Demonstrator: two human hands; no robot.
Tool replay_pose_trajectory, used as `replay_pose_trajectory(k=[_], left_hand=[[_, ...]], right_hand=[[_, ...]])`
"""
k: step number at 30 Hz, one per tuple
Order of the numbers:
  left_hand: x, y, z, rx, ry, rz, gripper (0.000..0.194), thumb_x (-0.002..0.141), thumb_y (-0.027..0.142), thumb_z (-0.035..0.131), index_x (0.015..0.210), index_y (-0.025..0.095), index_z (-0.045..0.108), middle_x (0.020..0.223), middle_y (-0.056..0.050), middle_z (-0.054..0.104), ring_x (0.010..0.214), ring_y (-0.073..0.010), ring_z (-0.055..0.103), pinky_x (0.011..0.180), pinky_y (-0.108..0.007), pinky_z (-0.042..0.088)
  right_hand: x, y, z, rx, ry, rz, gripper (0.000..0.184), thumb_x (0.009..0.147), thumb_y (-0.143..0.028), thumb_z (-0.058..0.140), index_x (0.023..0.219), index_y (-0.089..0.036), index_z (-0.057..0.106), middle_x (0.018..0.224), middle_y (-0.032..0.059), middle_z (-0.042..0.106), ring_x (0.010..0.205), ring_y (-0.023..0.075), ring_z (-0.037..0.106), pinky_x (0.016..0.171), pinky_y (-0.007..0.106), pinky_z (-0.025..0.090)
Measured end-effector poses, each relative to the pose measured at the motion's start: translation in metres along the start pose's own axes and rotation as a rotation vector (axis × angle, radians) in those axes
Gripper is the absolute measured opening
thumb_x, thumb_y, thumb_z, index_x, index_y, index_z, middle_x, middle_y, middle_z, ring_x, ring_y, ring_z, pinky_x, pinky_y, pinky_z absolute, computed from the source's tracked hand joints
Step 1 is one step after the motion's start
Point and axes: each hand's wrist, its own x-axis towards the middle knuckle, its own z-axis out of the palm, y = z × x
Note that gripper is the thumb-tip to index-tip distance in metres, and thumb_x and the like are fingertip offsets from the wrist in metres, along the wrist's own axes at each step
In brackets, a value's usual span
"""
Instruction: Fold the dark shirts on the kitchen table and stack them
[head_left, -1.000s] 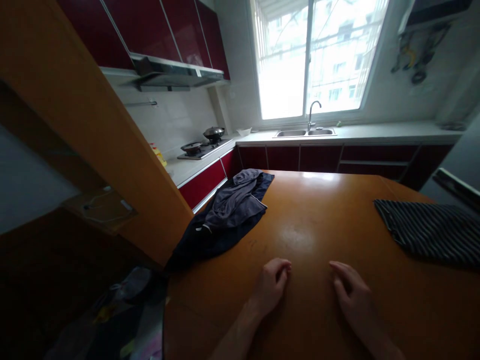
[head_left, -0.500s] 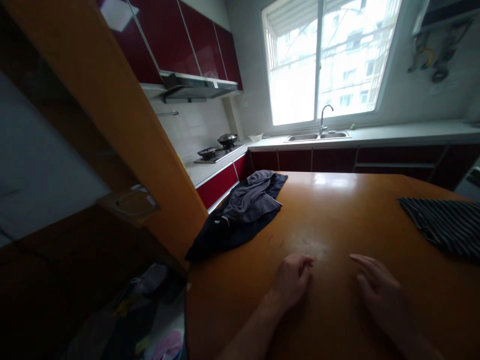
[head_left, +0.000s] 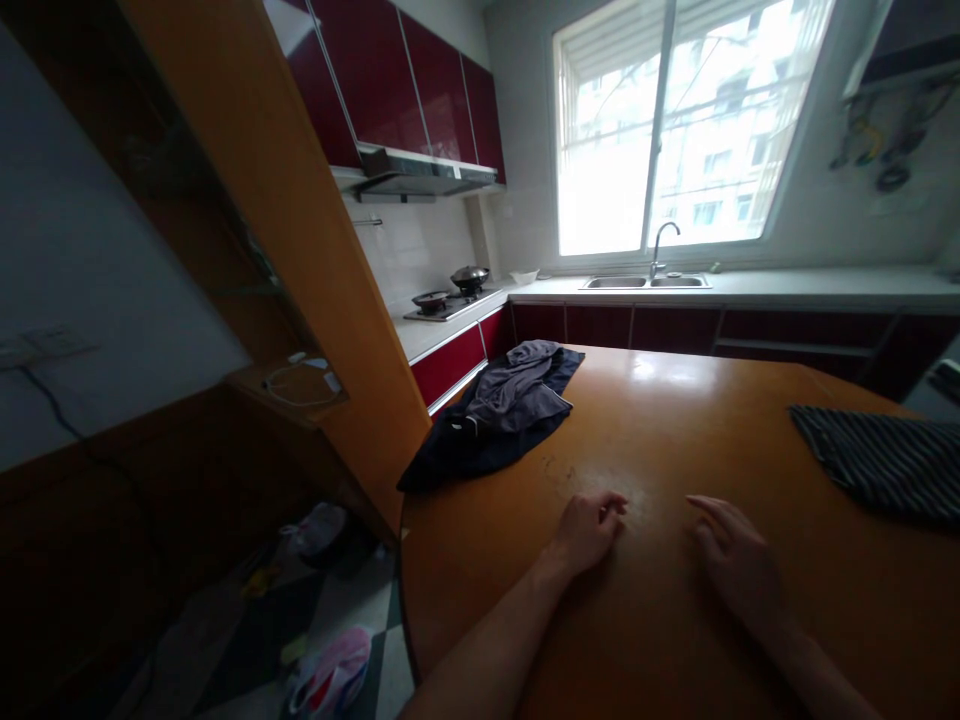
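My left hand (head_left: 589, 532) rests on the brown wooden table (head_left: 675, 430), its fingers loosely bent with a small gap at the thumb and nothing in it. To its right lies my right hand (head_left: 739, 560), fingers stretched toward the left hand, thumb apart, also holding nothing. The two hands do not touch. Beyond the left hand, a crumpled grey garment (head_left: 517, 390) lies on top of a dark navy cloth (head_left: 450, 455) at the table's left edge. A dark striped cloth (head_left: 885, 460) lies farther right, nearest my right hand.
A wooden partition (head_left: 300, 270) with shelves stands left of the table. A pink plastic bag (head_left: 341, 665) and other bags are on the checked floor. Beyond the table are a white counter (head_left: 810, 284), a sink (head_left: 619, 284) and a stove with a lidded pan (head_left: 470, 277).
The camera view has shifted, so the partition, cabinets and window appear farther right, and more floor shows at lower left. My hands keep nearly the same pose; the cloths stay put.
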Motion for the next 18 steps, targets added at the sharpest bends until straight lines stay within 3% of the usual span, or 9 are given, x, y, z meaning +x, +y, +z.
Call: replay_pose_trajectory(k=[15, 18], left_hand=[[0.003, -0.007, 0.001, 0.036, -0.017, 0.045, 0.028, 0.091, 0.017, 0.051, 0.108, 0.017, 0.074, 0.098, -0.006, 0.077, 0.087, -0.0162, 0.071, 0.081, -0.028, 0.054], [0.010, -0.007, -0.009, 0.119, 0.020, 0.100, 0.027, 0.090, 0.014, 0.053, 0.107, 0.018, 0.073, 0.101, -0.005, 0.076, 0.094, -0.0168, 0.069, 0.087, -0.029, 0.053]], right_hand=[[0.005, 0.007, 0.002, 0.016, -0.029, 0.021, 0.037, 0.089, -0.035, 0.046, 0.112, -0.018, 0.069, 0.119, 0.0124, 0.069, 0.110, 0.0275, 0.065, 0.098, 0.045, 0.050], [0.005, 0.008, 0.002, 0.025, -0.035, 0.031, 0.037, 0.088, -0.036, 0.047, 0.111, -0.018, 0.069, 0.118, 0.0125, 0.069, 0.109, 0.0274, 0.065, 0.098, 0.045, 0.050]])
